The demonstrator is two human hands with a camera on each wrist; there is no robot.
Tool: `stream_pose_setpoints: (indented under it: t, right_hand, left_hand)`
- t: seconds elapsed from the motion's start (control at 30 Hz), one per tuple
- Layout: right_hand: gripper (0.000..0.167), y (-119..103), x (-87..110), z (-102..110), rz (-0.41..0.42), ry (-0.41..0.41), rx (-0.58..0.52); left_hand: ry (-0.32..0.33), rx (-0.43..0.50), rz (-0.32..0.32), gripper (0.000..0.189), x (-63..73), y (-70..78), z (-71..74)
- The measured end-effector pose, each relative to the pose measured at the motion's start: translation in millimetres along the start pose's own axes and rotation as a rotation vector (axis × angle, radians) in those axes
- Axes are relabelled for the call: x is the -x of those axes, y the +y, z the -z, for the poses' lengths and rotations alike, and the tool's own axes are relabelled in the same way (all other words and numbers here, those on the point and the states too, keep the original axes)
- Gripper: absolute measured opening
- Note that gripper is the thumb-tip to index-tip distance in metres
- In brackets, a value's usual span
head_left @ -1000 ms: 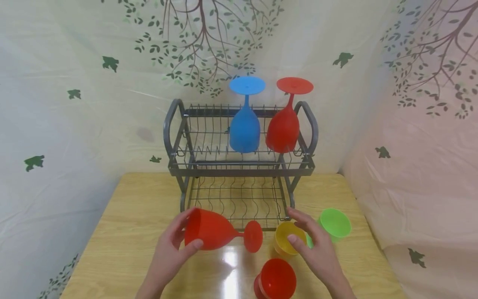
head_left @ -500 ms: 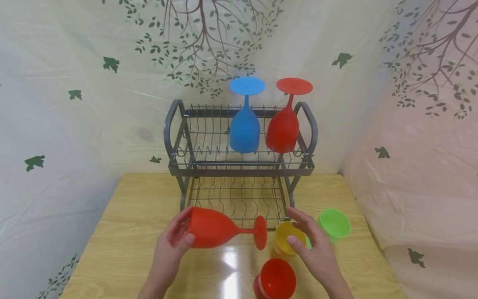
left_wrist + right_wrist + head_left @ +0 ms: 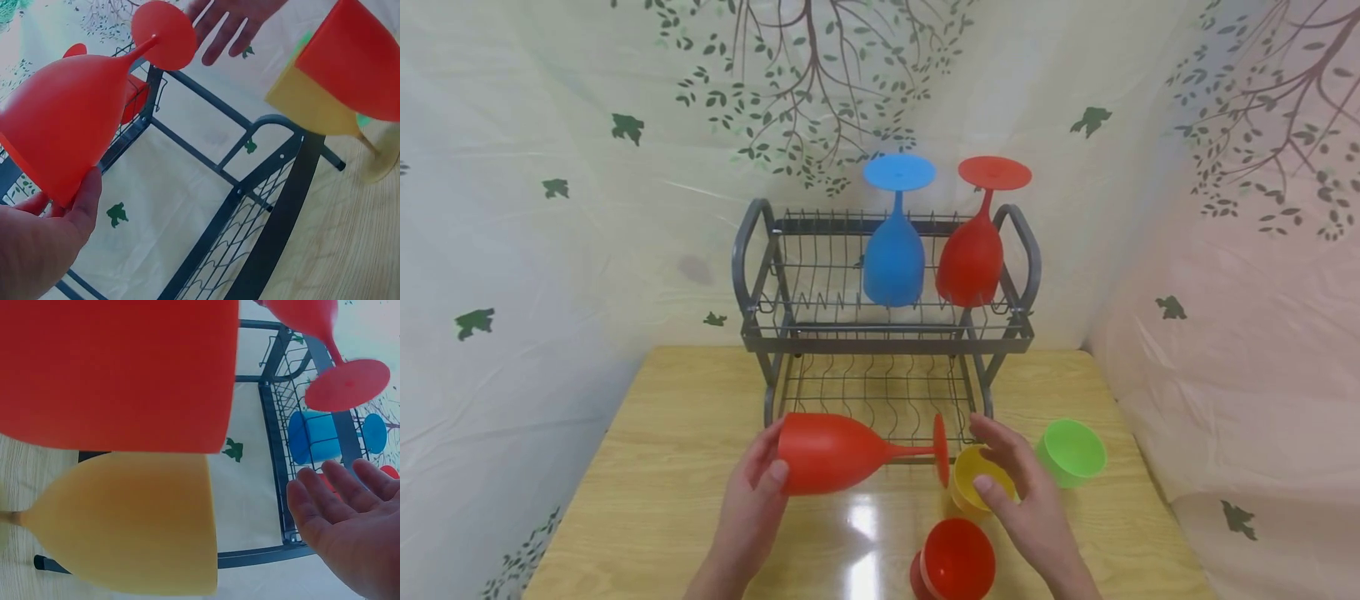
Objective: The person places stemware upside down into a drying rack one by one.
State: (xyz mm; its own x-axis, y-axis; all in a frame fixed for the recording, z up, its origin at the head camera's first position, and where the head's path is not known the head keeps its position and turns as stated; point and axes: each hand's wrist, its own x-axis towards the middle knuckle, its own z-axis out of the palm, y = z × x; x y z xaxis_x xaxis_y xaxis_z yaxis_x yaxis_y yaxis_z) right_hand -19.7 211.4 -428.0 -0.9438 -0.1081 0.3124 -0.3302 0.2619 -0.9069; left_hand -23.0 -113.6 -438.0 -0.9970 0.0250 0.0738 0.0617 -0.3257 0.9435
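My left hand (image 3: pixel 758 492) grips a red plastic wine glass (image 3: pixel 835 454) by its bowl near the rim. The glass lies sideways in the air, its foot pointing right, in front of the rack's lower tier. Thumb and fingers pinch the rim in the left wrist view, where the same red wine glass (image 3: pixel 69 112) fills the upper left. Fingers spread and holding nothing, my right hand (image 3: pixel 1030 500) hovers just right of the glass's foot. Below it stand a yellow wine glass (image 3: pixel 973 483) and another red wine glass (image 3: pixel 958 560), both upright on the table.
A dark two-tier dish rack (image 3: pixel 887 343) stands at the back of the wooden table (image 3: pixel 647 442). Upside down on its top tier are a blue wine glass (image 3: pixel 893 262) and a red one (image 3: pixel 970 262). A green wine glass (image 3: pixel 1071 452) stands at the right.
The held red glass has turned so its foot swings right and slightly up, its opening now facing left. My left hand has shifted slightly right; the right hand stays nearly in place.
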Motion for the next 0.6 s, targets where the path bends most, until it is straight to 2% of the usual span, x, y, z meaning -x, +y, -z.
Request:
stream_pose_setpoints:
  t: [0.13, 0.33, 0.47, 0.6]
  right_hand:
    - [0.059, -1.9, 0.3, -2.1, -0.037, 0.005, -0.014]
    - [0.059, 1.9, 1.8, -3.0, -0.024, -0.01, -0.03]
    - [0.058, 0.6, 2.4, -4.7, -0.016, -0.017, -0.041]
    - [0.057, -2.2, 3.5, -7.3, -0.057, -0.021, -0.033]
  left_hand:
    - [-0.028, 0.081, -0.012, 0.055, -0.9, -2.0, -2.7]
    - [-0.105, 0.206, -0.033, 0.046, -2.3, -6.1, -8.5]
    - [-0.16, 0.271, -0.023, 0.045, -3.2, -7.2, -13.7]
    - [-0.176, 0.31, -0.001, 0.046, -3.7, -8.5, -20.5]
